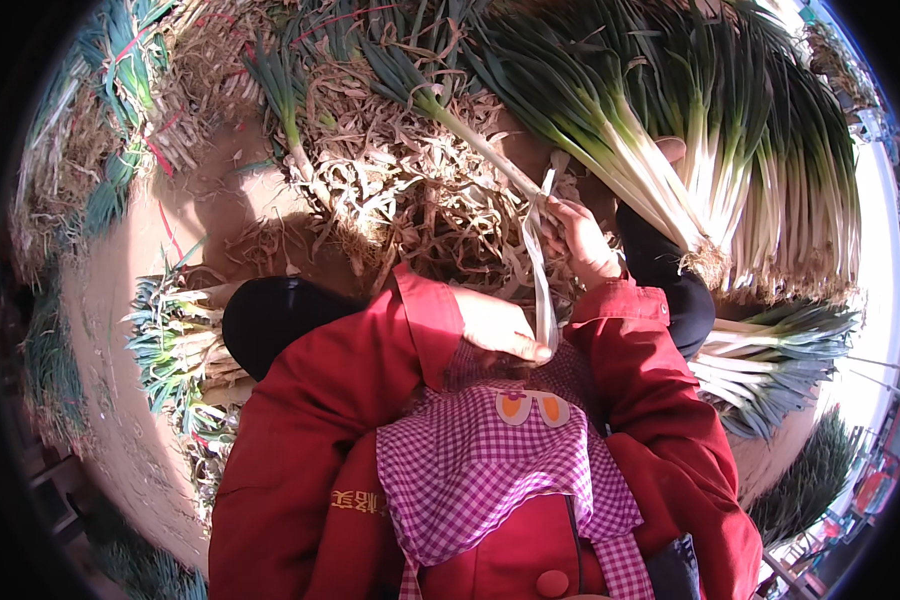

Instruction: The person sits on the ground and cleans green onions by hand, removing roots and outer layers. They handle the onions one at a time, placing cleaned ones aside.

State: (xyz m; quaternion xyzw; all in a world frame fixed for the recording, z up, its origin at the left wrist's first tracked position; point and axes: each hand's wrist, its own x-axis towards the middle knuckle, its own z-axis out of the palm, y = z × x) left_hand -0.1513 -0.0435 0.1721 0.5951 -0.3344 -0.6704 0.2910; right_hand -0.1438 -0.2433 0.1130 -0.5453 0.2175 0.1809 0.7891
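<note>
My right hand (581,236) is closed around the root end of a long green onion (487,150), whose green leaves point to the upper left. A pale, thin strip of its outer sheath (536,262) hangs down from that end. Below and to the left, my left hand (499,326) pinches the lower end of the strip between thumb and fingers, above my purple checked apron (487,457). Under the held onion lies a heap of dry peelings (412,187), with another green onion (292,131) at its left. My fingers partly hide the root end.
Clean green onions with white stalks (697,157) are piled at the upper right, beside my dark-clad knee (682,300). More onions (772,360) lie below them. Unpeeled onions (187,345) lie left of my other knee (277,315). Bundles with red ties (131,67) stand at the upper left.
</note>
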